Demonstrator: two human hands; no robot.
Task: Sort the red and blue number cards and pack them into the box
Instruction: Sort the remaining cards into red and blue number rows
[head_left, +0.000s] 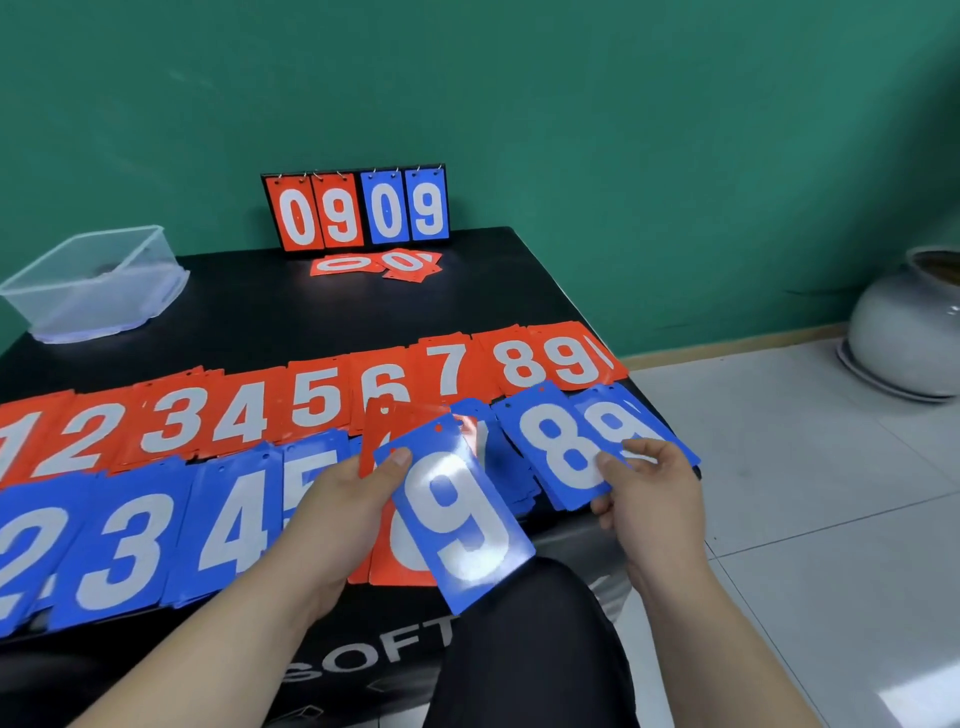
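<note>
The left hand (343, 519) grips a fanned stack of plastic number cards above the near edge of the table. A glossy blue card with a white 9 (457, 519) is on top under the thumb, and red cards (400, 564) show beneath it.

The right hand (654, 499) is curled on the blue card marked 8 (558, 452) at the right end of the table. Its thumb is on the card's face and its fingers are tucked under the lower corner. The forefinger lies across the neighbouring blue 9 card (618, 421).

A row of blue cards (130, 545) reading 2, 3, 4, 5 runs off to the left. Behind it, a row of red cards (311, 400) runs from 1 up to 9, with one more card after the 9.

All of this sits on a black table (249, 312). The clear plastic box (98, 283) stands at the far left corner, well apart from the hands. Against the green wall (571, 104) stands a black flip scoreboard (358, 208) showing 09 in red and 09 in blue, with a few loose red 0 cards (379, 264) just in front. On the tiled floor (805, 493) to the right is a pale round ceramic pot (904, 332).
</note>
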